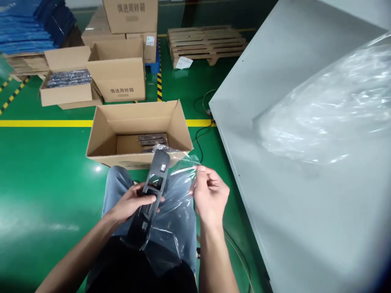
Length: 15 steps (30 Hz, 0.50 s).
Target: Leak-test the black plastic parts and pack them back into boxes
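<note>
A long black plastic part (159, 166) with cutouts lies tilted over my lap, and my left hand (134, 201) grips it around its middle, thumb on top. Beside it, to the right, hangs a clear plastic bag (175, 211), spread over my legs. My right hand (210, 193) pinches the bag's upper right edge, fingers curled. Just beyond my knees stands an open cardboard box (137, 112) with some wrapped dark parts (152, 139) at its bottom.
A large grey panel (275, 195) fills the right side, with clear plastic film (330, 106) on it. Cables (198, 142) run along its edge. Farther back are more cartons (122, 77), a wooden pallet (207, 42) and stacked blue sheets (27, 28).
</note>
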Available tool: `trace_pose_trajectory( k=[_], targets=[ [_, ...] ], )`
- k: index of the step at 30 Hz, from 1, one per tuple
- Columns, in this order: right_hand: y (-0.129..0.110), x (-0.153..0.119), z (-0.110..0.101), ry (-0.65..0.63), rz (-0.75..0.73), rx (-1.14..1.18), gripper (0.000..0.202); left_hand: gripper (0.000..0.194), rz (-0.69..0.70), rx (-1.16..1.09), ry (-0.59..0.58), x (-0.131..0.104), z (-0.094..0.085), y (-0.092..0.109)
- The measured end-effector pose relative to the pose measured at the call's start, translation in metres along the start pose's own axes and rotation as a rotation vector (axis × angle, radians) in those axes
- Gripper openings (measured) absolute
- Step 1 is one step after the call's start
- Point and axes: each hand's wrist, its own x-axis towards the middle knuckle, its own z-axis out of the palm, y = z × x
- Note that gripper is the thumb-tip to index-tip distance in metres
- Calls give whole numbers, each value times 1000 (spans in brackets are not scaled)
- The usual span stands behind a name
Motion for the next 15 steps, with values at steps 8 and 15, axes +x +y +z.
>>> trace_pose_trajectory(
  k=[8, 15],
  targets=[
    [29, 9, -9, -33, 83, 70, 72, 46, 84, 3, 81, -1, -5, 20],
    [53, -38, -16, -681, 410, 31, 97, 43, 264, -59, 340, 18, -17, 26]
  ],
)
